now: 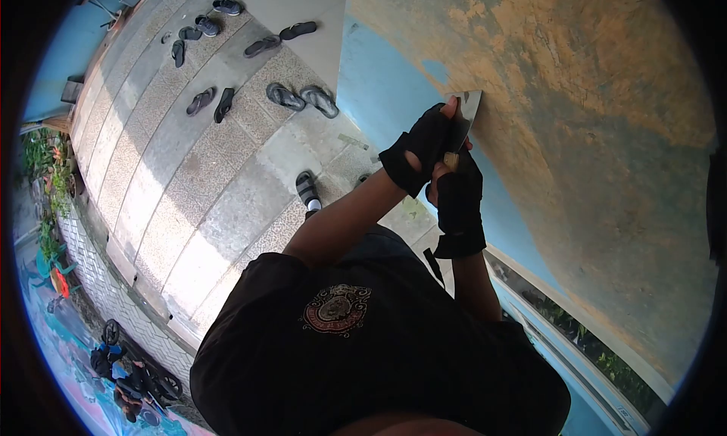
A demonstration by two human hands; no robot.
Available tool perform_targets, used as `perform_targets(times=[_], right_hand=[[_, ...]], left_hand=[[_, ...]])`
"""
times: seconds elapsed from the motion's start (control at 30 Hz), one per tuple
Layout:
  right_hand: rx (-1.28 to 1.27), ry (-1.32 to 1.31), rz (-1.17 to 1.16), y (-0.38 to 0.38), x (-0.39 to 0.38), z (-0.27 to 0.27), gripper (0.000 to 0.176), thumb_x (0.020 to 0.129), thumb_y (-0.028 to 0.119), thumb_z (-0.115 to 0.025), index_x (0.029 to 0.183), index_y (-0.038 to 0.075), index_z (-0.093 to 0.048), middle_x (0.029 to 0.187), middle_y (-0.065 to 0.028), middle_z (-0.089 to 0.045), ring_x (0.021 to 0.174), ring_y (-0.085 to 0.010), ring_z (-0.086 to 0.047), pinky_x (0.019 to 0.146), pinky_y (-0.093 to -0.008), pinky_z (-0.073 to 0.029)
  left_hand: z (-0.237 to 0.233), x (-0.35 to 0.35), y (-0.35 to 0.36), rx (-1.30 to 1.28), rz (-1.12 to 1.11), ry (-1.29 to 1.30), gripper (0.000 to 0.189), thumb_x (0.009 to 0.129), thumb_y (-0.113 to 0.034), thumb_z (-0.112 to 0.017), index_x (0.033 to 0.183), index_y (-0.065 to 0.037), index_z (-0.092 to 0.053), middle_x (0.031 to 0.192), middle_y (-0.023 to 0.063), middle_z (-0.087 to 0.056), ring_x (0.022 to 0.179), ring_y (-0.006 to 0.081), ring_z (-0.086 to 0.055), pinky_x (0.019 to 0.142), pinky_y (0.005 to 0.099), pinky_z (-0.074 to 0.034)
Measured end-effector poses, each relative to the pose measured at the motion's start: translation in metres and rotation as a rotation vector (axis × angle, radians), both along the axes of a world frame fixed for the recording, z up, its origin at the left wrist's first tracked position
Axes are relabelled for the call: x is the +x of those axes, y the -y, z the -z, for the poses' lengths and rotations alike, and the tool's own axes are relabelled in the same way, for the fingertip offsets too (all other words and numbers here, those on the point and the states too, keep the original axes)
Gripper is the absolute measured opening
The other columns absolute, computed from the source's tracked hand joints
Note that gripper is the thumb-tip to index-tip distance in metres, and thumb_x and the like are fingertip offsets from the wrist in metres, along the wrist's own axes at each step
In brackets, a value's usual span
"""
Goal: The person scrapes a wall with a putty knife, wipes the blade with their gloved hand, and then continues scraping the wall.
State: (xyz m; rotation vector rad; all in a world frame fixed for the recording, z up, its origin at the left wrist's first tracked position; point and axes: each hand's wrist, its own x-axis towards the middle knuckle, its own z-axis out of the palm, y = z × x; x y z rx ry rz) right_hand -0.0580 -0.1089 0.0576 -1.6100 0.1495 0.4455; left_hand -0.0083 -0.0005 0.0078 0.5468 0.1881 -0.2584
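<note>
A scraper with a wide metal blade (pixel 469 112) meets the wall (pixel 575 133) at its broad edge. The wall has blue paint low down and a patchy yellow-brown and grey surface above. My left hand (pixel 429 150), in a black fingerless glove, is closed on the scraper beside the blade, with a fingertip against the metal. Just below it, my right hand (pixel 459 197), gloved alike, is wrapped round the scraper's handle (pixel 451 161). Part of the handle is hidden by the fingers.
Several sandals (pixel 285 96) and shoes (pixel 207 26) lie on the tiled floor (pixel 235 197). My sandalled foot (pixel 307 190) stands near the wall's base. Plants (pixel 53 163) and a motorbike (pixel 148 375) show at the far left. A ledge (pixel 560 353) runs along the lower right.
</note>
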Motion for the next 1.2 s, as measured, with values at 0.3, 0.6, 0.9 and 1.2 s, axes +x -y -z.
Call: perform_targets(times=[0.3, 0.6, 0.9, 1.2], right_hand=[[-0.012, -0.005, -0.042, 0.006, 0.005, 0.007, 0.021, 0.093, 0.006, -0.058, 0.113, 0.002, -0.059, 0.072, 0.0002, -0.057, 0.055, -0.0067, -0.054, 0.048, -0.0241, -0.042], [-0.046, -0.020, 0.025, -0.006, 0.001, 0.008, 0.025, 0.092, 0.005, -0.059, 0.116, 0.002, -0.060, 0.076, -0.0003, -0.059, 0.056, -0.0088, -0.055, 0.049, -0.0262, -0.044], [-0.114, 0.089, -0.039, -0.006, -0.003, 0.008, 0.031, 0.092, 0.007, -0.056, 0.123, 0.002, -0.057, 0.072, 0.0040, -0.053, 0.055, -0.0053, -0.049, 0.049, -0.0223, -0.039], [0.004, 0.069, -0.018, -0.013, 0.006, 0.004, 0.013, 0.096, 0.015, -0.058, 0.104, 0.005, -0.057, 0.070, 0.0036, -0.052, 0.051, -0.0055, -0.046, 0.046, -0.0221, -0.036]], left_hand=[[0.006, 0.002, 0.006, 0.022, -0.059, -0.028, 0.048, 0.099, -0.059, -0.048, 0.097, -0.011, -0.053, 0.076, 0.0076, -0.062, 0.073, 0.0190, -0.065, 0.063, 0.0321, -0.053], [0.007, 0.004, -0.006, -0.027, -0.011, -0.015, 0.049, 0.098, -0.058, -0.050, 0.093, -0.010, -0.057, 0.075, 0.0080, -0.064, 0.069, 0.0192, -0.064, 0.065, 0.0319, -0.052], [0.014, 0.002, 0.001, -0.109, -0.002, -0.009, 0.048, 0.098, -0.058, -0.051, 0.092, -0.011, -0.055, 0.074, 0.0075, -0.062, 0.067, 0.0184, -0.064, 0.059, 0.0306, -0.053], [0.009, 0.009, -0.003, -0.040, -0.021, -0.053, 0.049, 0.098, -0.060, -0.049, 0.094, -0.011, -0.052, 0.074, 0.0085, -0.062, 0.066, 0.0193, -0.063, 0.060, 0.0324, -0.054]])
